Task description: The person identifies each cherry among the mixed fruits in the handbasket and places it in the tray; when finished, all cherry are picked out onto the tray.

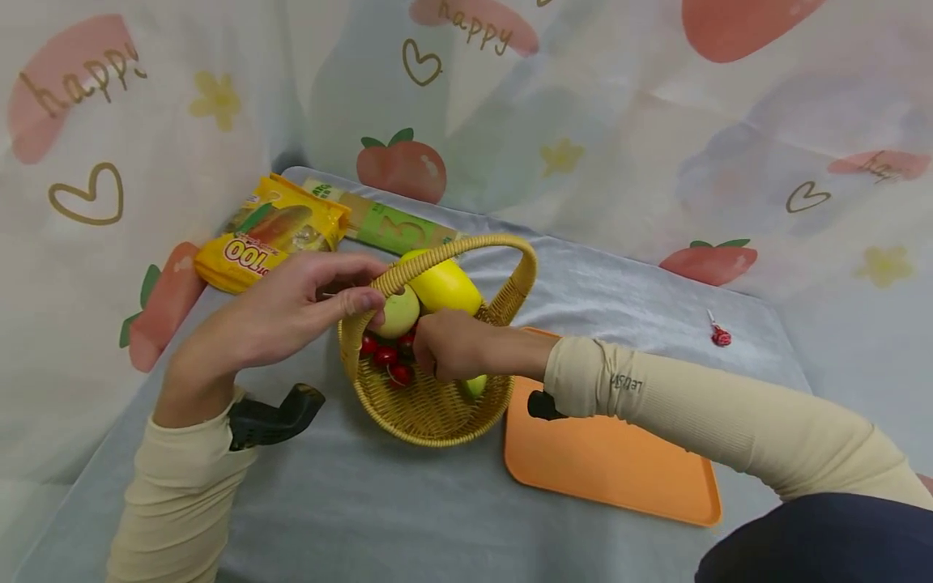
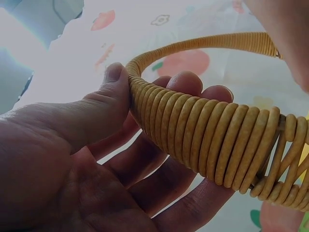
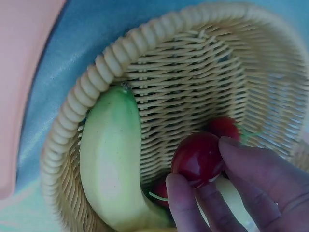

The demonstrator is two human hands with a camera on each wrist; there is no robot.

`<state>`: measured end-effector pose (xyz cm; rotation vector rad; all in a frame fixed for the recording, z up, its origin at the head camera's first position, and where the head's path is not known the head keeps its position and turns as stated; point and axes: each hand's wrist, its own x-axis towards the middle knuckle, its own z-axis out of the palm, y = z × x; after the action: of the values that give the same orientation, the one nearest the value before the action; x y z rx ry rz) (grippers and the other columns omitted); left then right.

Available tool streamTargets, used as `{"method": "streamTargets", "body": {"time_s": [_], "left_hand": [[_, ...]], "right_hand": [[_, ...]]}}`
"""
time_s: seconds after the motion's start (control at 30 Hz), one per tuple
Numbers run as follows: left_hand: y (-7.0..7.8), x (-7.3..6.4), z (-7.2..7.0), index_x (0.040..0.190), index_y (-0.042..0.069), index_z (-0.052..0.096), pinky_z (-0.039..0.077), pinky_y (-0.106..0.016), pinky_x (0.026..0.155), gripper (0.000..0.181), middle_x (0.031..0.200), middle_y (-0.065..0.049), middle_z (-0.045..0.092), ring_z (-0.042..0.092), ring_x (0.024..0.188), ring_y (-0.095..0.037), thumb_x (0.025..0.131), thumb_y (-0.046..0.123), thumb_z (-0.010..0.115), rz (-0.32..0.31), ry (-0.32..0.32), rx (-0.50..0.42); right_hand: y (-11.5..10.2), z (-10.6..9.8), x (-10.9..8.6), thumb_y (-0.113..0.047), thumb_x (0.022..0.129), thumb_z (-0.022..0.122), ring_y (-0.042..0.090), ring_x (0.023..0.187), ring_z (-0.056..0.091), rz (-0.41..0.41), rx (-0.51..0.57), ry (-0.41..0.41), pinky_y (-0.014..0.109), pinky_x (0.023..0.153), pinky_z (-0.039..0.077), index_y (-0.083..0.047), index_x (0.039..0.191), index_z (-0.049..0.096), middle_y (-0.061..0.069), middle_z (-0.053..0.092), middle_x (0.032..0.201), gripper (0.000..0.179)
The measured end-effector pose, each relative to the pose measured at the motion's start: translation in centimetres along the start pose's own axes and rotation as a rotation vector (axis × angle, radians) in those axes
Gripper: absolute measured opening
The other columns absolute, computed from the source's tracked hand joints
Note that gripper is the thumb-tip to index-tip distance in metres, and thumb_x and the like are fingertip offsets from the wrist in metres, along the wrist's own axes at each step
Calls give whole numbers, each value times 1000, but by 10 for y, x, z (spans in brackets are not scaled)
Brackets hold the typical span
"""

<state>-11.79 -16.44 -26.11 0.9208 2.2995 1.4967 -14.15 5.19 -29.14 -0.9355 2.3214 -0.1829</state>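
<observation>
A pale cloth printed with strawberries, hearts and the word "happy" hangs behind and beside a grey-covered worktop [image 1: 350, 502]. At the centre of the head view stands a wicker basket [image 1: 430, 409] with a hoop handle [image 1: 466, 243]. The left hand [image 1: 291, 312] grips the handle near its left end, thumb on one side and fingers curled round the other, as the left wrist view shows. The right hand [image 1: 455, 344] reaches into the basket and pinches a red cherry [image 3: 198, 159] between its fingertips [image 3: 181, 193]. More cherries [image 1: 386, 356] lie in the bottom, beside a green apple [image 1: 397, 312], a yellow lemon-like fruit [image 1: 445, 285] and a green-yellow banana [image 3: 113, 159] along the wall. An orange tray [image 1: 612, 461] lies lower right, touching the basket. At upper left lies a yellow snack packet [image 1: 270, 235] marked "100", and just beside it a green box [image 1: 394, 227]. A red lollipop [image 1: 720, 334] lies well apart at right. The right sleeve [image 1: 656, 405] bears small lettering, too small to read surely.
</observation>
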Motion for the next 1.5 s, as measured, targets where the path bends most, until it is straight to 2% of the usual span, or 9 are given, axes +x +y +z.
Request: {"method": "streamTargets", "body": {"time_s": [0.13, 0.23, 0.3, 0.43, 0.57, 0.77, 0.93, 1.27, 1.5], "left_hand": [[-2, -2, -1, 112, 9, 62, 49, -24, 76, 23, 88, -8, 64, 57, 83, -16, 95, 22, 55, -9, 8, 0], [-2, -4, -2, 112, 10, 62, 49, -24, 75, 23, 88, -5, 64, 57, 83, -16, 95, 22, 54, -3, 17, 10], [-2, -6, -3, 112, 10, 63, 48, -23, 75, 22, 88, -4, 64, 57, 83, -15, 95, 21, 55, 1, 23, 16], [-2, -9, -6, 113, 10, 63, 47, -22, 74, 22, 87, -3, 65, 57, 83, -15, 95, 19, 55, 8, 35, 29], [-3, -13, -10, 112, 12, 63, 47, -21, 73, 20, 87, 0, 65, 57, 82, -13, 95, 19, 54, 9, 51, 71], [-6, -18, -13, 110, 17, 63, 46, -19, 73, 17, 86, 4, 65, 56, 82, -11, 96, 19, 55, 25, 75, 109], [-7, -19, -10, 112, 18, 63, 46, -19, 73, 18, 86, 5, 66, 57, 82, -11, 96, 19, 54, 26, 76, 105], [-4, -11, -5, 111, 17, 63, 46, -18, 73, 18, 84, 5, 65, 57, 81, -11, 96, 18, 54, 54, 57, 100], [-2, -2, -1, 111, 16, 63, 46, -19, 72, 18, 84, 4, 64, 56, 80, -12, 96, 19, 54, 48, 26, 94]], "right_hand": [[-2, -7, -22, 14, 67, 56, 9, 51, 26, -28, 25, 77, 19, 48, 23, -12, 53, 51, -3, 38, 53, 30], [2, -13, -45, 10, 70, 61, 7, 60, 51, -25, 39, 161, 18, 55, 42, -10, 70, 70, -1, 64, 69, 22], [9, -17, -63, 8, 71, 63, 8, 64, 57, -23, 46, 206, 20, 57, 46, -10, 75, 73, 1, 68, 75, 21], [29, -17, -96, 4, 74, 67, 8, 67, 61, 68, 79, 239, 23, 60, 49, -12, 77, 72, -1, 68, 76, 18], [56, -5, -115, 3, 74, 70, 9, 67, 60, 153, 93, 256, 24, 60, 50, -12, 77, 72, -2, 67, 75, 16], [97, 29, -111, 5, 73, 70, 12, 67, 60, 168, 69, 291, 25, 62, 49, -9, 77, 71, 2, 67, 75, 14], [116, 50, -99, 4, 72, 72, 16, 71, 63, 143, 52, 314, 27, 66, 49, -8, 79, 72, 1, 68, 76, 13], [117, 63, -100, 6, 74, 72, 17, 71, 58, 161, 76, 319, 25, 66, 47, -6, 84, 72, 3, 68, 79, 15], [105, 54, -114, -2, 74, 77, 24, 87, 64, 197, 11, 338, 37, 76, 50, -6, 93, 72, 5, 70, 93, 19]]}}
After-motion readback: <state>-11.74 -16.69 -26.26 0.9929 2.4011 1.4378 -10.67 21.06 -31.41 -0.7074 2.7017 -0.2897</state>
